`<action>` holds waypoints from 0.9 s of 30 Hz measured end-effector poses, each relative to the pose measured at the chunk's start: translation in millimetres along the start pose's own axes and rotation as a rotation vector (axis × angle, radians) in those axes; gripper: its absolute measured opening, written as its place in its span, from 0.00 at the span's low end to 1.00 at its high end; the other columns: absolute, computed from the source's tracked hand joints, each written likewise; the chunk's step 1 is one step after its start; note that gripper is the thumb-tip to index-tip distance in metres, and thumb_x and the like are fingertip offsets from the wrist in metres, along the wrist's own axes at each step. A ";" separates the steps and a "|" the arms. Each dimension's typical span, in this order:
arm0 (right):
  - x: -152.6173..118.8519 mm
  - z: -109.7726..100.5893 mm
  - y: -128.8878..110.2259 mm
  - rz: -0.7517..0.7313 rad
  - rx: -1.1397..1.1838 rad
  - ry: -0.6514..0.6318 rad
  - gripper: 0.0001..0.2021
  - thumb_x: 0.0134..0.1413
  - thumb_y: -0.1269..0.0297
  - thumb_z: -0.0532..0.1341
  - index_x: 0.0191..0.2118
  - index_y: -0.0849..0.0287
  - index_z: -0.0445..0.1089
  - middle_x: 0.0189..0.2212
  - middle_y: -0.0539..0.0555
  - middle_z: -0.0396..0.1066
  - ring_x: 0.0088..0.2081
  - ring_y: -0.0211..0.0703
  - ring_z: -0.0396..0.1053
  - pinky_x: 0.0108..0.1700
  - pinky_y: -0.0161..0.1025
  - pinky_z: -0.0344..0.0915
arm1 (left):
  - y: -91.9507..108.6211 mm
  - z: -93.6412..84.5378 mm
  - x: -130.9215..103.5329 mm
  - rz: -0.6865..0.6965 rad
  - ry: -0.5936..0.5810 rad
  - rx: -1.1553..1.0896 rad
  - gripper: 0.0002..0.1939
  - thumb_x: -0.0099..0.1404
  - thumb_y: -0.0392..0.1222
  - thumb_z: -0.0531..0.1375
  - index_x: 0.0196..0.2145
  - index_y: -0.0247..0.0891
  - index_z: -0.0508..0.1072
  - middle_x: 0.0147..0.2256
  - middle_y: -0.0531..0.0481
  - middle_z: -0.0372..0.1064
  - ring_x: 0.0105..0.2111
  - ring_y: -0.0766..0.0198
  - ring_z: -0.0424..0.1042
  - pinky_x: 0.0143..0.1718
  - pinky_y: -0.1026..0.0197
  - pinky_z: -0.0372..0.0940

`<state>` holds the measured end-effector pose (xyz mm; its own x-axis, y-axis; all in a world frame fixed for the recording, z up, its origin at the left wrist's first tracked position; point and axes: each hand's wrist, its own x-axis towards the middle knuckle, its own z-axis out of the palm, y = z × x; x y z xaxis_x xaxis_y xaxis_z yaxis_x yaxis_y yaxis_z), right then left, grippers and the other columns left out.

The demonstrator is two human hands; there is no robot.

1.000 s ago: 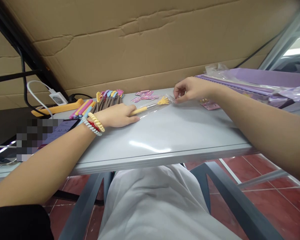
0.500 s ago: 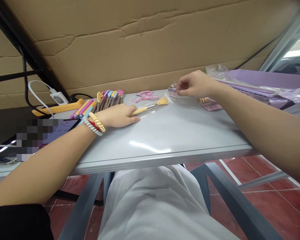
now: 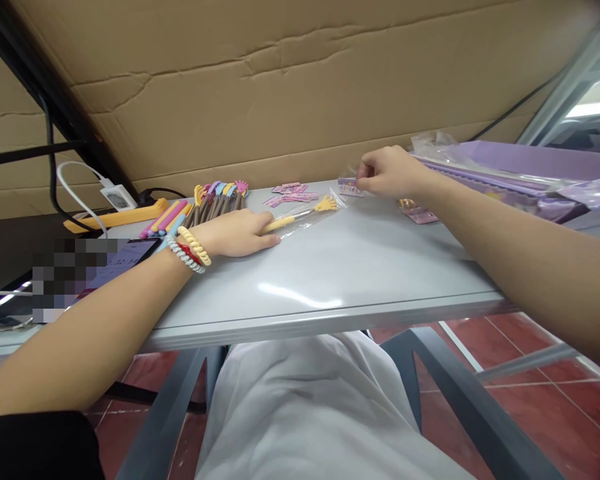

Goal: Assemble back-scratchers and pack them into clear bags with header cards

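Observation:
A yellow hand-shaped back scratcher (image 3: 325,204) lies in a clear plastic sleeve near the middle of the grey table (image 3: 300,267). My left hand (image 3: 245,232) is closed round its yellow handle end. At the back, my right hand (image 3: 384,172) pinches the edge of a small purple printed card (image 3: 349,187) in clear plastic. Several pink cards (image 3: 291,193) lie loosely between the two hands, towards the cardboard. Just left of my left hand is a row of back scratchers (image 3: 220,200) with coloured hand-shaped heads and handles.
A purple box (image 3: 540,160) with plastic bags (image 3: 440,143) stands at the right, with another card packet (image 3: 420,212) beside it. Cardboard (image 3: 280,87) rises behind the table. A phone (image 3: 120,260), a white charger (image 3: 119,197) and cables are at the left.
My right hand has shifted slightly to the right, and the purple card now shows more of its face. My left hand and the back scratcher have stayed in place.

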<state>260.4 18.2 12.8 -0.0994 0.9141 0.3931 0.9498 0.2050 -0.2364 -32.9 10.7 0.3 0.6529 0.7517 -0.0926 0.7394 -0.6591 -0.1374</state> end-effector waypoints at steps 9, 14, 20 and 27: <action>1.1 1.2 -1.2 0.001 0.020 0.087 0.02 0.40 0.68 0.60 0.23 0.57 0.64 0.25 0.55 0.70 0.31 0.48 0.66 0.33 0.42 0.60 | 0.9 -1.0 -0.2 -0.001 -0.008 -0.005 0.26 0.65 0.60 0.44 0.44 0.36 0.66 0.35 0.42 0.71 0.29 0.57 0.69 0.27 0.60 0.56; 2.0 2.3 -1.3 0.004 0.002 0.046 0.03 0.41 0.64 0.61 0.25 0.56 0.67 0.25 0.54 0.71 0.32 0.49 0.67 0.32 0.41 0.60 | 1.0 -0.7 0.4 -0.014 -0.013 0.009 0.26 0.64 0.60 0.44 0.44 0.36 0.67 0.35 0.41 0.71 0.30 0.56 0.70 0.28 0.59 0.56; 0.5 5.0 -2.4 0.025 -0.063 -0.195 0.08 0.40 0.60 0.63 0.20 0.56 0.65 0.24 0.53 0.70 0.30 0.47 0.67 0.29 0.40 0.58 | 1.6 -1.1 -0.4 0.001 -0.003 0.000 0.26 0.64 0.60 0.44 0.43 0.36 0.66 0.35 0.42 0.71 0.29 0.56 0.70 0.27 0.60 0.56; 2.1 4.1 -0.8 0.014 -0.018 -0.220 0.11 0.45 0.54 0.60 0.21 0.55 0.68 0.24 0.51 0.70 0.32 0.48 0.68 0.30 0.41 0.60 | 2.4 -2.2 -0.6 -0.015 -0.018 -0.001 0.26 0.65 0.60 0.44 0.45 0.36 0.66 0.35 0.42 0.71 0.29 0.57 0.70 0.28 0.60 0.56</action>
<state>258.2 21.4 10.2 -0.1467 0.9716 0.1857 0.9565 0.1872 -0.2238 -31.1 8.6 2.2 0.6390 0.7615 -0.1083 0.7490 -0.6481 -0.1374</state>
